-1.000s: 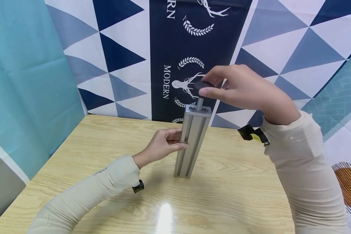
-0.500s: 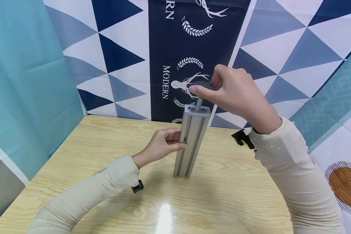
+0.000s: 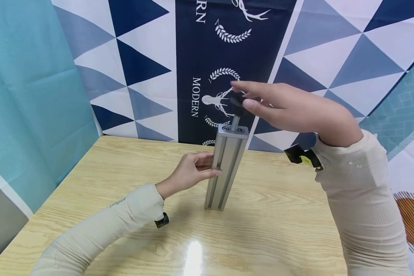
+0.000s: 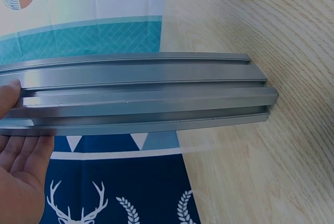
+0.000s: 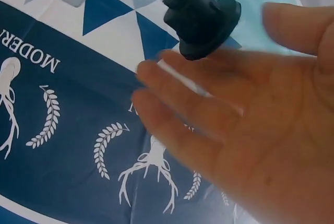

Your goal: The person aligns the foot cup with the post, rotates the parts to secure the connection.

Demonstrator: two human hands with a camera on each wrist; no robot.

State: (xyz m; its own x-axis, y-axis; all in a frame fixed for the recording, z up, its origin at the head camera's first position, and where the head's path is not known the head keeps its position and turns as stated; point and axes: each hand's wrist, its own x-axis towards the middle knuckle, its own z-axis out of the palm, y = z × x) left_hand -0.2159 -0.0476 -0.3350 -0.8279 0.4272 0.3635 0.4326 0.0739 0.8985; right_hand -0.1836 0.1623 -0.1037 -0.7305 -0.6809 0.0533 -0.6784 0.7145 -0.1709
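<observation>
One right hand (image 3: 289,107) uncurls beside the black lobed plastic knob (image 3: 237,105), likely between twists, while the left hand (image 3: 189,172) grips the grooved silver metal bar (image 3: 229,165).

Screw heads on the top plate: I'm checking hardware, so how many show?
2: in the head view, one screw head left of the threaded rod, one screw head right of it, both on the top plate of the aluminum profile. Any beneath the profile are hidden.
</observation>
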